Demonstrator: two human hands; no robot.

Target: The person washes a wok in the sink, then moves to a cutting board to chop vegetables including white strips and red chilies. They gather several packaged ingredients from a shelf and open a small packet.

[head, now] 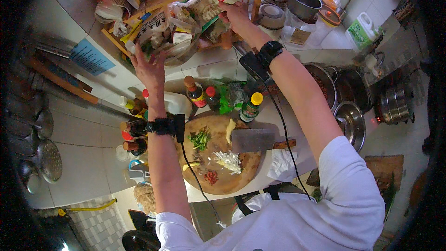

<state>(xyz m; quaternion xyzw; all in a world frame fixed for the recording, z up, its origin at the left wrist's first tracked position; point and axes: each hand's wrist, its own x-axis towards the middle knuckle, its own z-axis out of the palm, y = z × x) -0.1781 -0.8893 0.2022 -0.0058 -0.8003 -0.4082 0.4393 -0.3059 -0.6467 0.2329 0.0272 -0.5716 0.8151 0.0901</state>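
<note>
My left hand [150,71] is raised at the left end of the wooden shelf's lower tier, fingers apart, beside a clear plastic bag [179,54] with a small boxed packet in it. A white printed sack [153,24] lies behind the bag. Farther right, my right hand [238,17] has its fingers curled at the edge of a plastic food package [209,5] with a red label; part of the grip is hidden. Below both arms, a round wooden chopping board [223,184] bears chopped greens [200,138], chopped white pieces [228,161], minced red bits [211,177] and a ginger piece [230,130].
A cleaver [252,140] lies across the board's right side, its handle past the rim. Sauce bottles [250,107] stand behind and left of the board. Metal pots and a steel basin [349,125] sit at the right. A cable hangs from each wrist strap.
</note>
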